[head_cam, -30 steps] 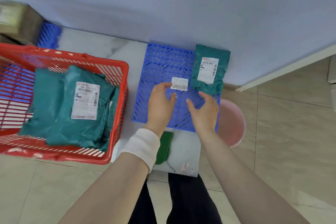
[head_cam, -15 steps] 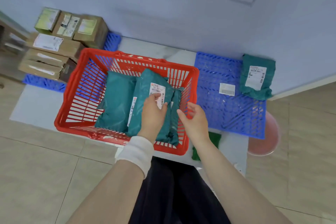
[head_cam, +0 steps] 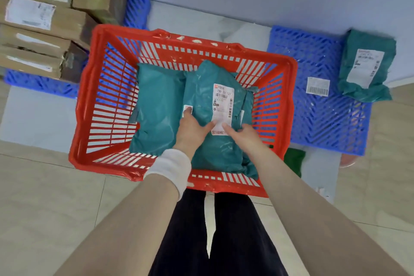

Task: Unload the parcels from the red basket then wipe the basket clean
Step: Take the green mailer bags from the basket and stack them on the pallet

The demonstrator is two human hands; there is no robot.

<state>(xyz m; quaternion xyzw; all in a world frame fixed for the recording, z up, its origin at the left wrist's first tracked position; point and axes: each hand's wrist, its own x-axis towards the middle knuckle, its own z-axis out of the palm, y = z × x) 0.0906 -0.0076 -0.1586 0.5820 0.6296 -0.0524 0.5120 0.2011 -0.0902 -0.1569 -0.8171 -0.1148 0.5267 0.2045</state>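
Red basket (head_cam: 98, 164) on pale floor slab, containing teal parcels: plain parcel (head_cam: 156, 107) at left, labelled parcel (head_cam: 206, 87) overlapping it, near end gripped by both hands, left hand (head_cam: 192, 129) and right hand (head_cam: 245, 135); unloaded parcel (head_cam: 367, 67) on blue pallet (head_cam: 324, 123) at right.

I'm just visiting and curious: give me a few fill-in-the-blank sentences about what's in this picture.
The left hand and right hand grip the labelled parcel inside the ___ basket. Another teal parcel lies on the ___ pallet right of the basket. The stacked boxes left of the basket are made of ___.
Missing words: red; blue; cardboard.
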